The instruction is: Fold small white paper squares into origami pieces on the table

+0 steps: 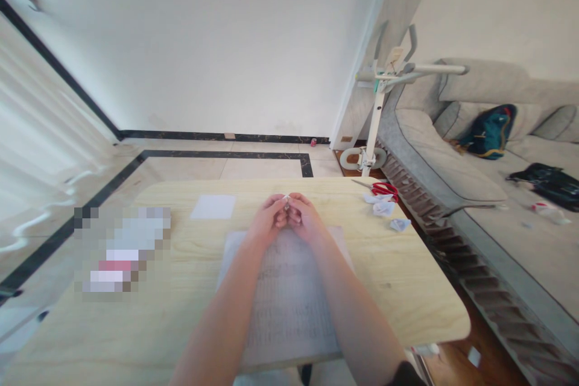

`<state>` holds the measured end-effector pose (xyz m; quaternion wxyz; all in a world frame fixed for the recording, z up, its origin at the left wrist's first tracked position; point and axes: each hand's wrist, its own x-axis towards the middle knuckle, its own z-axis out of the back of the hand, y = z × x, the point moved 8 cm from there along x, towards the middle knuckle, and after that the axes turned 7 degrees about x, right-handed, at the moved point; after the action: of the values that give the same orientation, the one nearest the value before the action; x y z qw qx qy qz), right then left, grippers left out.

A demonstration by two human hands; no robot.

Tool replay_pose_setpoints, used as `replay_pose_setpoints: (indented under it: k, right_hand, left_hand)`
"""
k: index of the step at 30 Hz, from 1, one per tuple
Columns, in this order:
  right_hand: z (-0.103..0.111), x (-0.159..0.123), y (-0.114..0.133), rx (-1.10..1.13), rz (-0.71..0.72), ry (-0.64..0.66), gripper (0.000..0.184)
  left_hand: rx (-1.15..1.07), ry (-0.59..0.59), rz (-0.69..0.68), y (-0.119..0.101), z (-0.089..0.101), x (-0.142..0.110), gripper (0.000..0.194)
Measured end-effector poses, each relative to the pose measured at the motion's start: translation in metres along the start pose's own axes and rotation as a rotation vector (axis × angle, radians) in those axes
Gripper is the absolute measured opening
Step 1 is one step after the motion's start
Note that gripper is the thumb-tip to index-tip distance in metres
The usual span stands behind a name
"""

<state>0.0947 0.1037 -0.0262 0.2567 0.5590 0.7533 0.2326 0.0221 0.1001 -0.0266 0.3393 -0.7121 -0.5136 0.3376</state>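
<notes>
Both my hands meet above the far end of a grey cutting mat (289, 301) on a light wooden table (407, 277). My left hand (266, 220) and my right hand (304, 217) have their fingers curled and pinched together on a small white piece of paper (286, 198) held between the fingertips. A white square sheet of paper (213, 207) lies flat on the table to the left of my hands.
Red-handled scissors (382, 189) and crumpled white paper scraps (384, 208) lie at the table's far right corner. A blurred-out item (122, 247) sits at the left. A grey sofa (452, 157) with a bag (488, 131) stands to the right, beside a white exercise machine (377, 114).
</notes>
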Motion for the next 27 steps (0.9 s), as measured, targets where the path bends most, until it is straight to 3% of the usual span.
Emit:
replay_pose_setpoints:
  k: [27]
  right_hand:
    - [-0.0024, -0.0003, 0.0001, 0.003, 0.001, 0.018, 0.018]
  left_hand:
    - [-0.027, -0.023, 0.029, -0.0002, 0.0006, 0.0002, 0.025]
